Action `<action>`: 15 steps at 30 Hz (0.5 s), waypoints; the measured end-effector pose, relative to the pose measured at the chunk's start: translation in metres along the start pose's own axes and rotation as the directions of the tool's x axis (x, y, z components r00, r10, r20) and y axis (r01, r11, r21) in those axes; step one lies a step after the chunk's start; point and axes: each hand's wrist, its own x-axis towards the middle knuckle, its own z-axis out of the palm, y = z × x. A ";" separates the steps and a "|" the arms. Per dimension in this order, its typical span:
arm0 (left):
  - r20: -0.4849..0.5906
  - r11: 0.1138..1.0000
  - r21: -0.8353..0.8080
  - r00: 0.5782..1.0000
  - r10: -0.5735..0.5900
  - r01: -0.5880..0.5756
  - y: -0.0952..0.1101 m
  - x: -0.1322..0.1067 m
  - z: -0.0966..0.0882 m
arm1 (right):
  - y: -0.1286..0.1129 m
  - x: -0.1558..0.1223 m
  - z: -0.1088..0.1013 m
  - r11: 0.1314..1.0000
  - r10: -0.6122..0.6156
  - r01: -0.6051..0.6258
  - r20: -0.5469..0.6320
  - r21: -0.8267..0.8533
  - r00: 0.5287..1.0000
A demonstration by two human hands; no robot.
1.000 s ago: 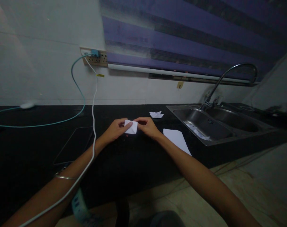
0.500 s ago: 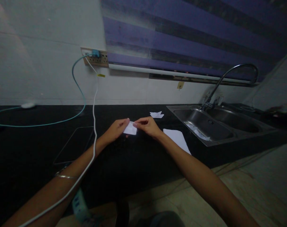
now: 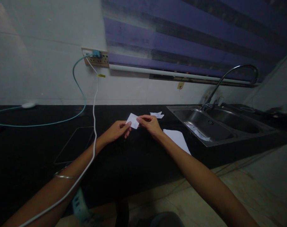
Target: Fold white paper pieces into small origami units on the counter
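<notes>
I am pinching the folded paper (image 3: 133,119) between the fingers of left hand (image 3: 118,129) and right hand (image 3: 151,125). White sheet (image 3: 176,140) is lying near the sink (image 3: 202,122).

the table (image 3: 138,167) adjoins the wall (image 3: 129,90). the folded paper (image 3: 132,119) is positioned between the left hand (image 3: 117,130) and the right hand (image 3: 153,125), over the table. a second folded paper (image 3: 157,115) lies on the table behind the right hand. paper sheets (image 3: 177,141) lie between the right hand and the sink (image 3: 200,116). the tap (image 3: 216,85) stands at the rear of the sink. the tablet (image 3: 74,143) lies left of the left hand. a cable (image 3: 94,116) crosses over the left forearm (image 3: 49,192).
</notes>
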 end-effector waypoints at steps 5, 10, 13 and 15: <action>-0.009 0.998 0.046 0.999 0.042 -0.042 0.004 -0.001 0.001 | 0.002 -0.003 0.004 0.983 0.092 -0.109 0.123 0.147 0.988; -0.031 0.999 0.031 0.999 0.031 -0.030 0.002 -0.001 0.001 | -0.004 -0.007 0.005 0.938 0.207 -0.251 0.197 0.238 0.958; -0.025 1.000 -0.020 1.000 0.010 -0.011 0.000 0.000 0.001 | -0.007 -0.007 0.005 0.919 0.223 -0.271 0.189 0.287 0.956; 0.003 0.999 -0.050 1.000 0.002 -0.001 -0.003 0.000 0.001 | -0.008 -0.006 0.006 0.915 0.223 -0.269 0.177 0.301 0.959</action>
